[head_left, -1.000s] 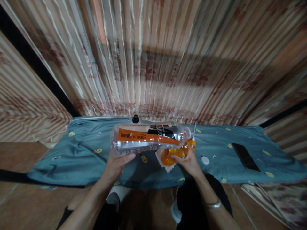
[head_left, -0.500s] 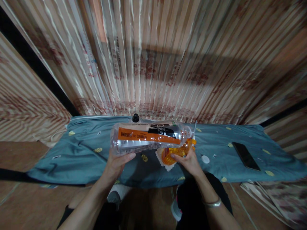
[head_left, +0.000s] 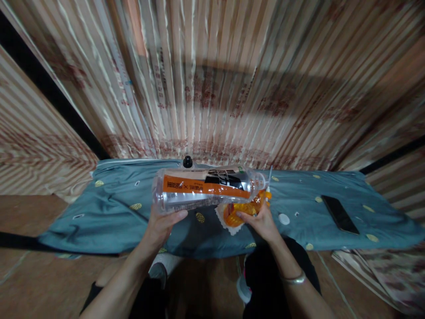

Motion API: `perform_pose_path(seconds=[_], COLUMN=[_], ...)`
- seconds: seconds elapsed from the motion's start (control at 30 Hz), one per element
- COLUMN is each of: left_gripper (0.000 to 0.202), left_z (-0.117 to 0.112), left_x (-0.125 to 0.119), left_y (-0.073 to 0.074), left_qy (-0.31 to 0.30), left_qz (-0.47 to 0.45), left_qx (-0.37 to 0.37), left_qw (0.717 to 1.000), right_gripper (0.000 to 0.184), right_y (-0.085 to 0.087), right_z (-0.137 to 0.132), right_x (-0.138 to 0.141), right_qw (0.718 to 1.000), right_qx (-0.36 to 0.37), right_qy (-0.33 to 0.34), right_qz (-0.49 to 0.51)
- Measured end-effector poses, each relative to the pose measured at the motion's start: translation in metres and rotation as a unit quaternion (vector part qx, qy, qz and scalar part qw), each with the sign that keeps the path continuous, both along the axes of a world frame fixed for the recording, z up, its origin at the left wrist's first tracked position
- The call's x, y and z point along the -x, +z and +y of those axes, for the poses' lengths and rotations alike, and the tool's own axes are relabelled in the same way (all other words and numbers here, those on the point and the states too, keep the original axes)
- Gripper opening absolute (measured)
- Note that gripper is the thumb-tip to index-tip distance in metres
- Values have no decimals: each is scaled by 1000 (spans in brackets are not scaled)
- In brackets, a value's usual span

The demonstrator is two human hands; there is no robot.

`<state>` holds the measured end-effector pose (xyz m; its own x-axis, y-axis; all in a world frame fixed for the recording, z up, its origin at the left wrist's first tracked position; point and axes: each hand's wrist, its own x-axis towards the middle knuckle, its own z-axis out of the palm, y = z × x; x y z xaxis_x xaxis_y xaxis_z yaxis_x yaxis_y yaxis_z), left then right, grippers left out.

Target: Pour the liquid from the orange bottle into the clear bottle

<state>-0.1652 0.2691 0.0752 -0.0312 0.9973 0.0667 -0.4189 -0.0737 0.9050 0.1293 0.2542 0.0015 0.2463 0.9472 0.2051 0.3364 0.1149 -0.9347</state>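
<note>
My left hand (head_left: 166,223) grips the base end of a large clear plastic bottle (head_left: 202,188) with an orange, black and silver label. The bottle lies nearly level in the air, its uncapped mouth pointing right. Below that mouth, my right hand (head_left: 257,219) is closed around a small orange see-through bottle (head_left: 234,215), which is tilted with its top toward the upper right. A thin pale stick or tube (head_left: 270,173) stands up by the two openings. Whether liquid passes between the bottles I cannot tell. Beneath the orange bottle is a white scallop-edged cloth or paper (head_left: 232,230).
A teal cover (head_left: 116,221) with yellow pineapple prints spreads over the bed. A dark phone (head_left: 339,214) lies at right, a white round disc (head_left: 283,219) near my right wrist. Behind the large bottle shows a black round cap (head_left: 187,161). A striped curtain (head_left: 212,110) hangs behind.
Both hands hold almost the same pose with the two bottles. The whole view has shifted very slightly; nothing has been taken up or let go.
</note>
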Motion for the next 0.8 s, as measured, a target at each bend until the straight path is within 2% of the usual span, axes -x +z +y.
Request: perform_pose_path(seconds=[0.17, 0.4, 0.8], left_gripper=[50, 60, 58], left_z=[0, 2, 3], left_x=[2, 1, 1], left_y=[-1, -4, -3], left_qy=[-3, 1, 5], left_qz=[-1, -15, -11], left_qx=[2, -2, -13], left_qw=[1000, 1000, 1000], right_gripper=[79, 81, 83], right_y=[4, 3, 2], right_z=[0, 0, 0], right_x=[2, 3, 2], right_qw=[1000, 1000, 1000], right_qx=[0, -1, 2], right_qy=[-2, -7, 3], right_qz=[0, 5, 20])
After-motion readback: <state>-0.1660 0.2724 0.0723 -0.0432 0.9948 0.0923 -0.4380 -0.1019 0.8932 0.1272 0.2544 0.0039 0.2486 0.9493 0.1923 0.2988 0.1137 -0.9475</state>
